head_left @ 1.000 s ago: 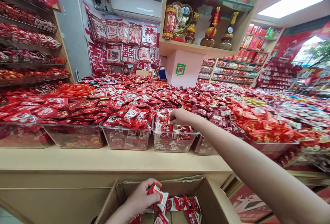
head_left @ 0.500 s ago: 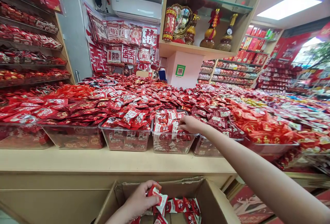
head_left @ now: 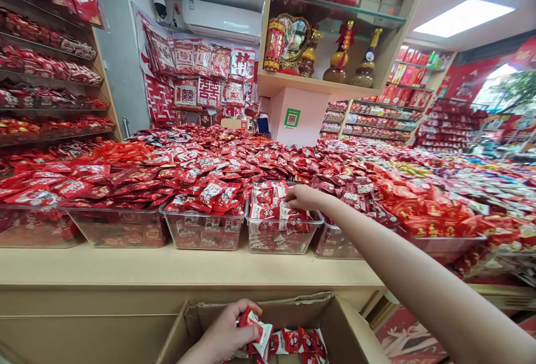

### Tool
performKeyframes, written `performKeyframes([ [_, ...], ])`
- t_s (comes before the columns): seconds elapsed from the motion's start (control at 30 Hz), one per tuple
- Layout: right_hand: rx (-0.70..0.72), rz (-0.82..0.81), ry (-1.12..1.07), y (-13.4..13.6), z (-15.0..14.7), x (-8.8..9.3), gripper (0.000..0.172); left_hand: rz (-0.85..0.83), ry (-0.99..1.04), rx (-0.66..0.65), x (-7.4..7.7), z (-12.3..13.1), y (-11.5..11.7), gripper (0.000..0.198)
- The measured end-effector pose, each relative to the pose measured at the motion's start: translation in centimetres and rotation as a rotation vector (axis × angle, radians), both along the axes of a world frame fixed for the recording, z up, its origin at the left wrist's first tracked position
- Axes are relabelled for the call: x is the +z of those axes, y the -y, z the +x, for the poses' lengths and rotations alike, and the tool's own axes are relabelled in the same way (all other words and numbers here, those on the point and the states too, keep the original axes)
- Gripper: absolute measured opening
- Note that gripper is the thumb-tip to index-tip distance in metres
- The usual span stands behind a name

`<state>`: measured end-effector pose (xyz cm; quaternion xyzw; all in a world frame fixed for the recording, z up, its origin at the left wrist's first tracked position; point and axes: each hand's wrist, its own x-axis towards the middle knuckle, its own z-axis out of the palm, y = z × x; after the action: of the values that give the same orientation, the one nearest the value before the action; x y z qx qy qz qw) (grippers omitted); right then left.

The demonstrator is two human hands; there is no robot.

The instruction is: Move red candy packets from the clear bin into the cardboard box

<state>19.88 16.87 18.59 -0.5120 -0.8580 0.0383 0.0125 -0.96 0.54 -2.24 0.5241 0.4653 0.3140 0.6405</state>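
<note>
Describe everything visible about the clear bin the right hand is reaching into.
The clear plastic bin is a rectangular, see-through tub with rounded corners and a thin rim. It stands upright on the beige counter, flanked by similar bins. Red-and-white packets fill it to about the rim. The right hand rests on the packets at its back right; contact with the rim cannot be told.

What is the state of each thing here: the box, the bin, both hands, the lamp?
cardboard box, open, flaps up
clear bin, uncovered, full of packets
left hand, shut on red packets in the box
right hand, touching the bin's packets, grip unclear
ceiling light, on
</note>
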Motion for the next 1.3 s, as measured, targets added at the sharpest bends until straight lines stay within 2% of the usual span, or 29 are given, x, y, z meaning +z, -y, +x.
performKeyframes([
  [0.13, -0.01, -0.002, 0.062, 0.1, -0.6, -0.5, 0.014, 0.007, -0.028, 0.003, 0.5, 0.1, 0.1, 0.028],
  [0.3, -0.039, 0.054, 0.095, -0.2, -1.3, 0.1, 0.01, 0.006, -0.028, -0.003, 0.5, 0.2, 0.1, 0.028],
  [0.4, -0.034, 0.157, 0.042, -0.5, -2.7, 0.3, 0.019, 0.018, -0.036, -0.008, 0.4, 0.1, 0.1, 0.027],
  [0.53, -0.006, 0.256, -0.009, -1.2, -4.8, -0.7, 0.028, 0.027, -0.07, -0.012, 0.5, -0.1, 0.2, 0.029],
  [0.67, -0.006, 0.299, -0.005, -1.7, -5.3, -1.7, 0.022, 0.041, -0.075, -0.017, 0.6, -0.1, 0.2, 0.03],
  [0.77, 0.0, 0.322, 0.005, -1.3, -5.2, -1.7, 0.021, 0.029, -0.071, -0.015, 0.7, 0.0, 0.2, 0.029],
  [1.0, 0.174, 0.118, 0.086, -0.4, -6.1, -0.5, 0.017, 0.005, -0.075, -0.025, 1.1, 0.1, 0.0, 0.029],
  [1.3, 0.238, 0.001, 0.178, -0.3, -6.3, 0.0, 0.028, -0.009, -0.093, -0.013, 1.0, 0.0, 0.2, 0.029],
])
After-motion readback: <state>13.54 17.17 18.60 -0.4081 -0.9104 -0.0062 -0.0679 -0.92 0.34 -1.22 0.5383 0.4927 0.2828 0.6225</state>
